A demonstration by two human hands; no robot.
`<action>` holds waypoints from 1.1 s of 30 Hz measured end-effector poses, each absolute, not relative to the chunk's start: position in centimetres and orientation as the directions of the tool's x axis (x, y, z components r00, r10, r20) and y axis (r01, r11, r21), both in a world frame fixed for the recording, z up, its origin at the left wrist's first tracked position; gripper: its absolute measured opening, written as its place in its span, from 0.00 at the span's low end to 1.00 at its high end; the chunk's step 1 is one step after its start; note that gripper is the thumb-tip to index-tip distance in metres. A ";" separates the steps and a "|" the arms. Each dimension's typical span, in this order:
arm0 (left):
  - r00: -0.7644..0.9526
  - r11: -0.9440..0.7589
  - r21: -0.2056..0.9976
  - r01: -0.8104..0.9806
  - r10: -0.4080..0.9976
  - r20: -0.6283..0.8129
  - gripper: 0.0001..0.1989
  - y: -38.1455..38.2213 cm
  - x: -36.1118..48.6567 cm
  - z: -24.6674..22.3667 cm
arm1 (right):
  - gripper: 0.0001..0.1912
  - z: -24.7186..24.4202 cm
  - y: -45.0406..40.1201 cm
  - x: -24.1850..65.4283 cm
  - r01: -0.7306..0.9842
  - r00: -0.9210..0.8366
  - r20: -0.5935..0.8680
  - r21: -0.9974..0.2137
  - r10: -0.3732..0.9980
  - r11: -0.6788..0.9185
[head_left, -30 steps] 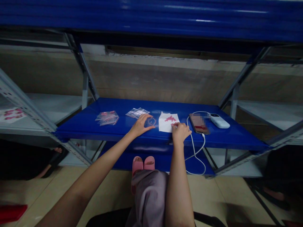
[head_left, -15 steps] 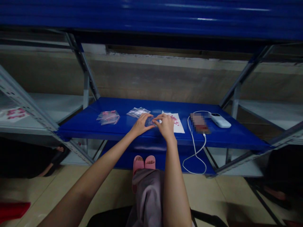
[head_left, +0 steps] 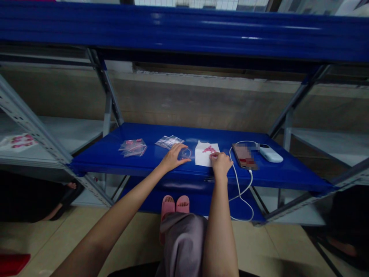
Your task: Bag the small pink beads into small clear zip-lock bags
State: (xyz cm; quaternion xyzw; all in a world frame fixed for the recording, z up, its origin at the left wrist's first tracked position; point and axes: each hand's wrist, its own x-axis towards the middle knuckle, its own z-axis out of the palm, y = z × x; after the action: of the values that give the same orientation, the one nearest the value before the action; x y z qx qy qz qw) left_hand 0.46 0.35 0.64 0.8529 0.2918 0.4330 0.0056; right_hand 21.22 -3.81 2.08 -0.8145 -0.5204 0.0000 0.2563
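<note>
My left hand [head_left: 173, 158] curves its thumb and forefinger around a clear round plastic piece [head_left: 186, 154], gripping its edge just above the blue shelf. The fingers of my right hand [head_left: 221, 164] are pinched together at the near right side of a white sheet [head_left: 200, 157]. Small pink pieces [head_left: 210, 149] lie heaped on that sheet, and one shows at my right fingertips. Behind my left hand lie several flat clear plastic bags [head_left: 169, 141]. Farther left, a stack of clear bags [head_left: 133, 147] has pink pieces inside.
To the right, a phone [head_left: 243, 156] and a pale blue power bank [head_left: 270, 153] lie joined by a white cable [head_left: 236, 181] that hangs over the front edge. Slanted metal posts [head_left: 111, 104] frame the blue shelf [head_left: 288, 169]. Another blue shelf [head_left: 184, 34] runs overhead.
My right hand has left the clear round piece and moved right, to the pink pieces on the sheet. My left hand stays at the round piece. The view has tilted up slightly.
</note>
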 end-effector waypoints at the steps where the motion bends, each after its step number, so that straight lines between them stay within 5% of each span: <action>1: 0.454 -0.829 0.263 0.493 0.504 0.735 0.24 0.4 0.4 0.6 | 0.11 1.9 -3.7 21.3 0.854 0.454 0.275 -0.406 0.848 -0.325; 10: 0.458 -0.827 0.264 0.497 0.508 0.729 0.24 0.4 0.4 0.7 | 0.10 1.6 -3.5 21.1 0.866 0.433 0.388 -0.429 0.814 -0.256; 14: 0.452 -0.830 0.267 0.489 0.503 0.737 0.24 0.3 0.5 0.8 | 0.10 2.5 -3.1 20.4 0.758 0.364 0.474 -0.651 0.802 0.041; 18: 0.459 -0.830 0.265 0.491 0.505 0.731 0.23 0.2 0.6 0.9 | 0.09 3.8 -2.9 18.4 0.653 0.133 0.516 -0.688 0.846 0.317; 27: 0.475 -0.844 0.228 0.485 0.473 0.742 0.23 0.3 0.6 0.8 | 0.09 4.5 -3.9 16.0 0.761 0.042 0.520 -0.570 0.853 0.310; 30: 0.466 -0.842 0.231 0.488 0.475 0.746 0.23 0.2 0.5 0.8 | 0.12 4.5 -4.0 17.1 0.733 0.143 0.531 -0.624 0.835 0.271; 33: 0.463 -0.840 0.235 0.489 0.479 0.746 0.23 0.2 0.5 0.8 | 0.13 3.9 -4.1 18.6 0.772 0.353 0.486 -0.635 0.800 0.045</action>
State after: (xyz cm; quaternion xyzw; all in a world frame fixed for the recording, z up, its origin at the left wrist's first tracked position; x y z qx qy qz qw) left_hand 0.47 0.20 0.78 0.8554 0.2830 0.4338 -0.0060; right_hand 18.60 -4.07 3.94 -0.6908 -0.5687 0.0159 0.4462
